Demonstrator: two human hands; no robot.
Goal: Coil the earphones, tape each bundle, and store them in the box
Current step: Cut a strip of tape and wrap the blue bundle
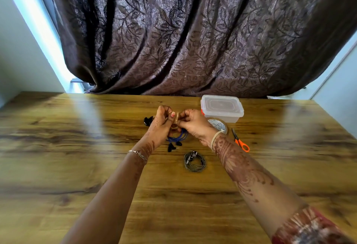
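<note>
The left hand [160,126] is curled, and a piece of tan tape [174,122] is pinched between its thumb and fingers. The same tan tape is gripped from the other side by the right hand [195,124], whose fingers are also bent inward. Whether a roll or a strip is held cannot be told. Directly beneath both hands a coil of blue earphones [176,137] is seen, with its black earbuds toward the near side; whether it is gripped or simply resting on the counter [77,147] cannot be made out. A black bundle [148,121] is partly hidden behind the left hand. Nearer the person, grey coiled earphones [194,161] are laid flat on the wood. Just beside the right wrist a round pale object [218,125] is partly covered, and orange-handled scissors [240,139] are placed to its right. Behind these, the clear plastic box [222,108] is set with its lid on; nothing can be distinguished inside it.
</note>
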